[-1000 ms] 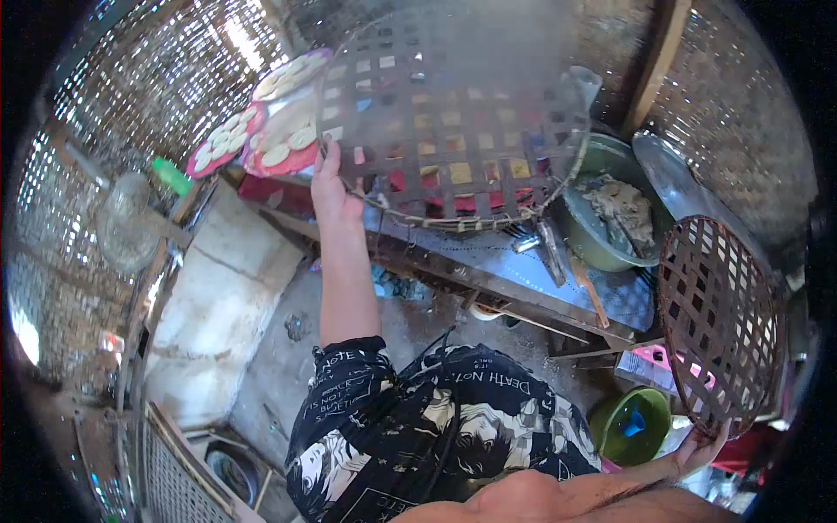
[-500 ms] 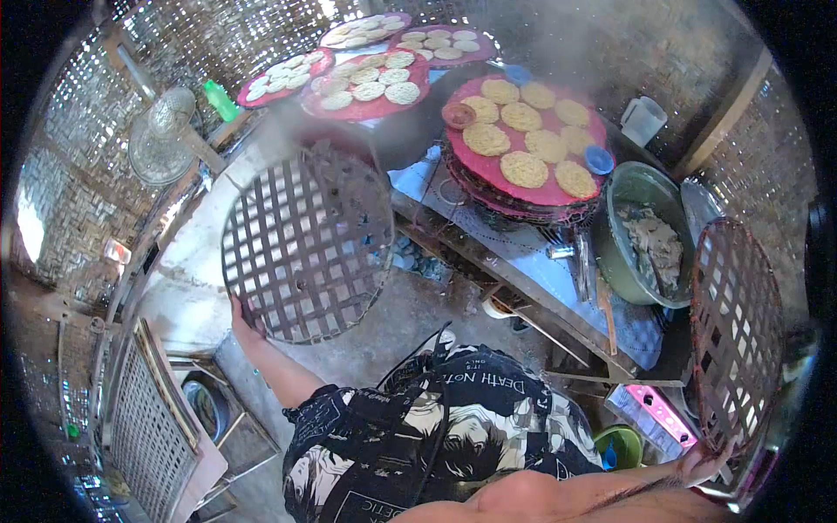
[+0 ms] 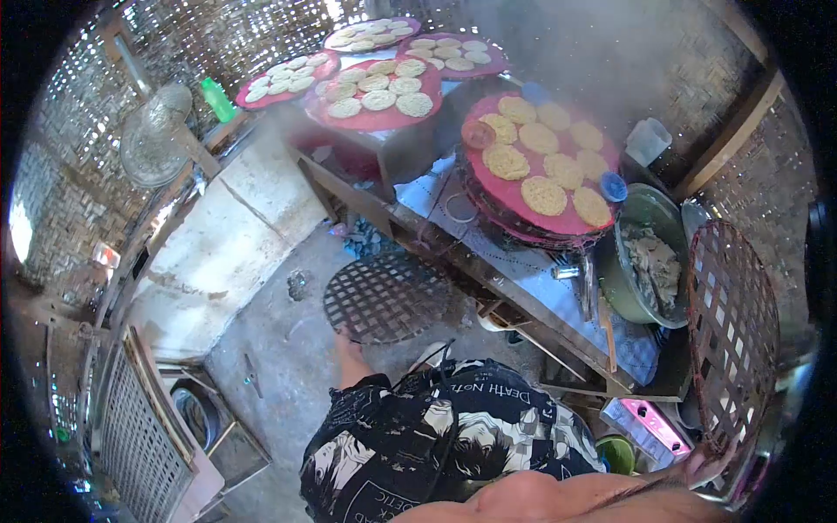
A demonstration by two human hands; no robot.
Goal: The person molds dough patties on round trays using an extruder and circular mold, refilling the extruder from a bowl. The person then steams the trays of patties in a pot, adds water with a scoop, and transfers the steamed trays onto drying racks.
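My left hand (image 3: 348, 342) grips the near rim of a round, dark woven bamboo rack (image 3: 385, 298), held low and nearly flat above the floor beside the table. On the far right my right hand (image 3: 708, 464) is closed on the lower edge of a second round woven rack (image 3: 734, 327), which stands almost upright. Both racks are open lattice with nothing on them. Some of my right fingers are hidden behind the rim. Between the two hands, on the table, a red round sheet (image 3: 523, 213) carries several flat yellowish discs (image 3: 544, 196) on top of stacked racks.
A table (image 3: 523, 283) with a blue-white cover runs diagonally ahead. On it, a green basin (image 3: 628, 292) holds greyish dough (image 3: 652, 261). More red trays (image 3: 370, 122) of pale discs stand at the back in steam. A pink-fronted box (image 3: 647, 427) and green bucket (image 3: 617, 455) are low right.
My left hand has lowered its rack from upright at the left to nearly flat, further right and near the floor. My right hand and its rack have barely moved. The view has shifted slightly.
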